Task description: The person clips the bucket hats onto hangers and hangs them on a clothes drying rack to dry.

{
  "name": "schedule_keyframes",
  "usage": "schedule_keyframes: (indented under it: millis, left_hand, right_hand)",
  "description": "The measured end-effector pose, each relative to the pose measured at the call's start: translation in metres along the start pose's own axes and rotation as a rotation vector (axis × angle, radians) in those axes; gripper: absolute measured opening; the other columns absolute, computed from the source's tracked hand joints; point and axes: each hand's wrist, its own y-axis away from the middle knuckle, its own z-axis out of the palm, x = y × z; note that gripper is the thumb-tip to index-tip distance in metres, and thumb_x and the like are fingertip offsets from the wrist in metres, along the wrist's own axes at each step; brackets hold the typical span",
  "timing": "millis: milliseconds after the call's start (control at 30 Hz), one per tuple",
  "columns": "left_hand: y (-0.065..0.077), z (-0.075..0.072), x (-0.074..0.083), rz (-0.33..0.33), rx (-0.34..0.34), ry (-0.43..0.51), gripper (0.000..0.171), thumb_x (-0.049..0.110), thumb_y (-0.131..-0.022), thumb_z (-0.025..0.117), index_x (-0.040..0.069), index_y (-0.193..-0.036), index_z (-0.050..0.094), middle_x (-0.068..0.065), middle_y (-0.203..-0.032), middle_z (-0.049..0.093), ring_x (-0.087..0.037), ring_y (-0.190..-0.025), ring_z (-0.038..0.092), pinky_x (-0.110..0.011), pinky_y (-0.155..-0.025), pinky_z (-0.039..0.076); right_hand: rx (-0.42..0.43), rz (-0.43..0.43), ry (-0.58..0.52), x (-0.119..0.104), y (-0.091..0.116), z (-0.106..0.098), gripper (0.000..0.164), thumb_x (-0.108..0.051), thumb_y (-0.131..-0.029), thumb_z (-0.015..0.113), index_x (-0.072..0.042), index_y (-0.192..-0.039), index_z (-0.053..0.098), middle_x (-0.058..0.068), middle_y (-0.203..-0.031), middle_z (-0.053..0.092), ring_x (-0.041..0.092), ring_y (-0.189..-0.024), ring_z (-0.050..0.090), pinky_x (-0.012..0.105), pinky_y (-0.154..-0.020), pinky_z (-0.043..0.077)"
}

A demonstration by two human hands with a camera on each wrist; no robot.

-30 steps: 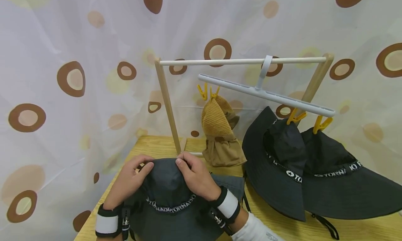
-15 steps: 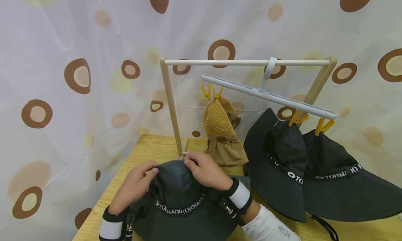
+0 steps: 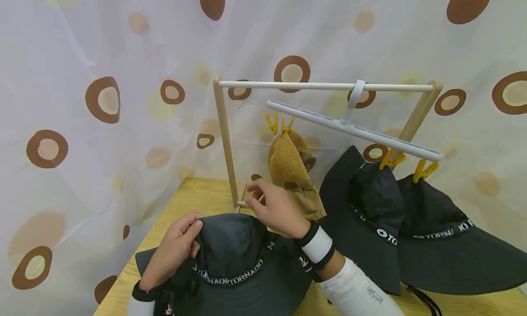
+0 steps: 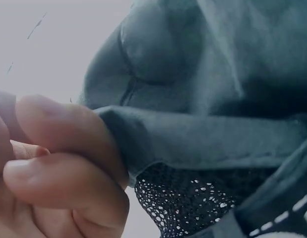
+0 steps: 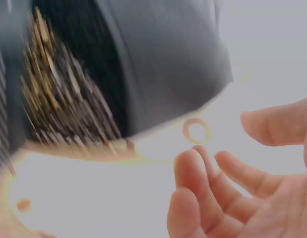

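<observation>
A dark wide-brimmed sun hat (image 3: 232, 243) with a white-lettered band lies crown-up over the wood table in the head view. My left hand (image 3: 174, 247) pinches the crown's left side between thumb and fingers. In the left wrist view, my left hand (image 4: 69, 158) has its fingers on the dark cloth, close to a mesh panel (image 4: 183, 203). Off the crown's upper right is my right hand (image 3: 277, 208), fingers loosely bent and holding nothing. The right wrist view has a gap between my right hand (image 5: 232, 183) and the blurred hat (image 5: 168, 64).
A wooden rack (image 3: 225, 137) carries a grey hanger (image 3: 350, 128) on its white rod (image 3: 288, 85). From the hanger's yellow clips (image 3: 424, 170) hang another dark hat (image 3: 436, 247) at right and a tan hat (image 3: 288, 165) at left. The wood table (image 3: 197, 197) meets a patterned curtain (image 3: 123, 179).
My right hand has let go of the crown and moved up and to the right. The left hand keeps its pinch, and more of the crown shows.
</observation>
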Motion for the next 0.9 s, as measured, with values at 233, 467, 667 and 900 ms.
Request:
schedule_keyframes:
  millis: [233, 467, 667, 900]
  left_hand:
    - [0.0, 0.003, -0.008, 0.061, -0.112, -0.008, 0.032, 0.021, -0.109, 0.036, -0.008, -0.112, 0.051, -0.005, -0.074, 0.042, -0.013, -0.05, 0.044, -0.032, -0.055, 0.046]
    - [0.003, 0.004, -0.008, 0.06, -0.149, -0.014, 0.034, 0.021, -0.11, 0.035, -0.009, -0.117, 0.049, -0.002, -0.071, 0.042, -0.012, -0.053, 0.045, -0.034, -0.058, 0.047]
    - [0.005, 0.007, -0.006, 0.058, -0.159, -0.013, 0.034, 0.023, -0.109, 0.036, -0.007, -0.116, 0.051, -0.004, -0.072, 0.043, -0.013, -0.053, 0.046, -0.034, -0.058, 0.048]
    - [0.002, 0.015, -0.006, 0.079, -0.205, -0.016, 0.033, 0.022, -0.109, 0.037, -0.006, -0.115, 0.053, -0.002, -0.067, 0.044, -0.015, -0.052, 0.047, -0.034, -0.058, 0.047]
  right_hand:
    - [0.239, 0.075, 0.263, -0.008, -0.049, -0.028, 0.046, -0.021, -0.097, 0.06, -0.006, -0.14, 0.051, 0.005, -0.076, 0.062, 0.015, -0.05, 0.046, 0.026, -0.045, 0.032]
    - [0.22, 0.182, 0.414, -0.009, -0.089, -0.048, 0.05, -0.021, -0.096, 0.056, -0.008, -0.144, 0.049, 0.002, -0.058, 0.044, 0.016, -0.047, 0.036, 0.026, -0.041, 0.026]
    - [0.187, 0.285, 0.47, -0.001, -0.107, -0.056, 0.055, -0.012, -0.094, 0.046, -0.011, -0.149, 0.044, 0.002, -0.059, 0.042, 0.017, -0.047, 0.035, 0.028, -0.042, 0.027]
    - [0.193, 0.359, 0.542, 0.018, -0.113, -0.058, 0.05, -0.018, -0.098, 0.047, -0.012, -0.148, 0.044, 0.012, -0.076, 0.06, 0.025, -0.058, 0.052, 0.036, -0.049, 0.04]
